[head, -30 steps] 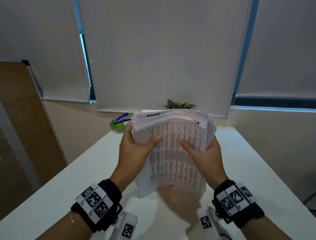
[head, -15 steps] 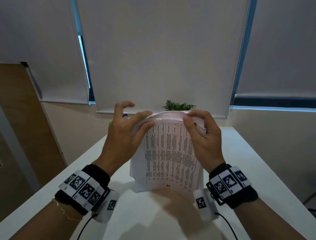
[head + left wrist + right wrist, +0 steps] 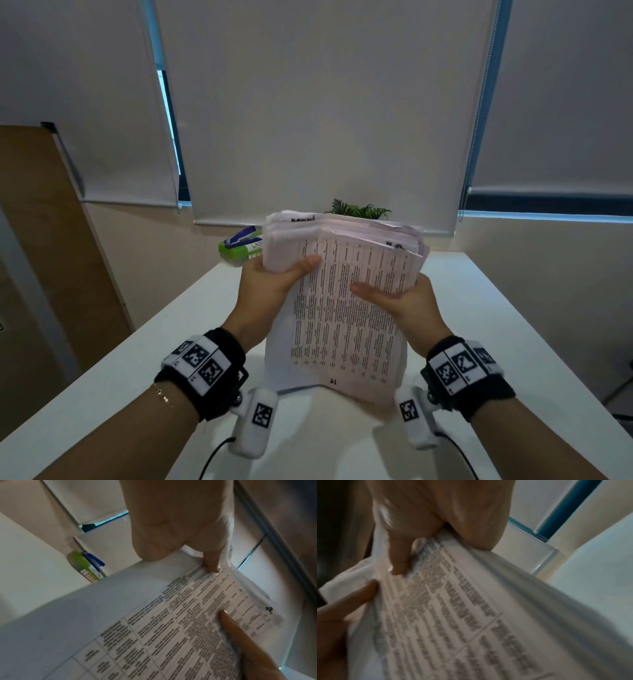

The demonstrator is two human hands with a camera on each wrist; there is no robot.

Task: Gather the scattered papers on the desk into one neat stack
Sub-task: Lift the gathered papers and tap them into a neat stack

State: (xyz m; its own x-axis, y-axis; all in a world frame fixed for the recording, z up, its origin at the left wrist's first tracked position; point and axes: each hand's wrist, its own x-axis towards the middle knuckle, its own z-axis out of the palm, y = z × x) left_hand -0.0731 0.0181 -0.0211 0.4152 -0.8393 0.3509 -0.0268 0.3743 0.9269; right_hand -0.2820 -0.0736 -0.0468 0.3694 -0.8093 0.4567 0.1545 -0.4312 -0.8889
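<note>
A thick bundle of printed papers (image 3: pixel 346 308) stands on its lower edge on the white desk (image 3: pixel 513 325), its front sheet covered in text tables. My left hand (image 3: pixel 274 281) grips the bundle's upper left side, thumb across the front sheet. My right hand (image 3: pixel 400 301) grips the right side, thumb lying flat on the front page. The top edges of the sheets are uneven and fanned. In the left wrist view my left hand (image 3: pixel 180 534) clasps the papers (image 3: pixel 171 628) from above. The right wrist view shows my right hand (image 3: pixel 423 527) clamped on the papers (image 3: pixel 471 615), blurred.
A green box with a blue stapler on it (image 3: pixel 241 248) sits at the desk's far left, behind my left hand. A small green plant (image 3: pixel 359 209) stands at the far edge behind the papers. A wooden panel (image 3: pixel 44 257) rises to the left of the desk.
Both hands were on the bundle's top edge half a second ago; now they hold its sides again, thumbs on the front sheet, and the bundle's top leans away.
</note>
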